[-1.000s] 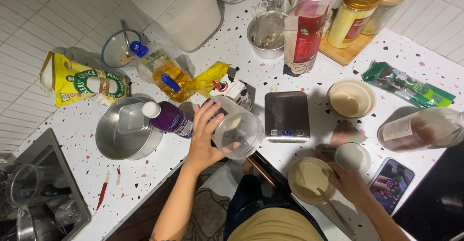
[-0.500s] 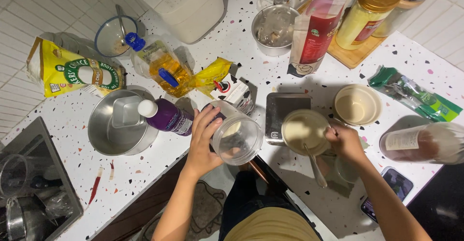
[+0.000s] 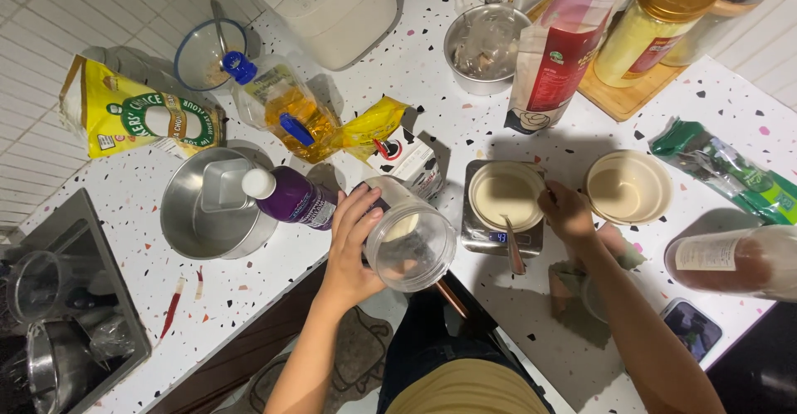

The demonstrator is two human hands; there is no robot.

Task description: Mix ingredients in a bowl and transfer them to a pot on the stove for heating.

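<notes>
— Now, left hand (image 3: 353,244): grip clenched round the clear jar (image 3: 411,244). The jar is lifted off the worktop (image 3: 415,73), tipped on its side with its open mouth facing up toward the camera, just in front of the purple bottle (image 3: 290,196).

— And the right hand (image 3: 569,210)?

— Fingertips at the right rim of the cream bowl (image 3: 506,196). I cannot tell whether it pinches the rim or only steadies it. The bowl sits square on the small scale (image 3: 498,235), whose display is lit.

— So which step is this, by your reading?

— Weighing out, I'd judge. The bowl is placed and looks bare inside, and the jar is near it but not over it.

— What does the position call for?

— The jar's mouth would have to come across above the bowl. The tilt should be slow, with an eye on the display. The right hand should come off the rim, or its weight will skew the reading.

— Anything in the way?

— A utensil (image 3: 513,244) lies across the front edge of the scale. A second cream bowl (image 3: 627,188) stands just to the right, apart.
</notes>
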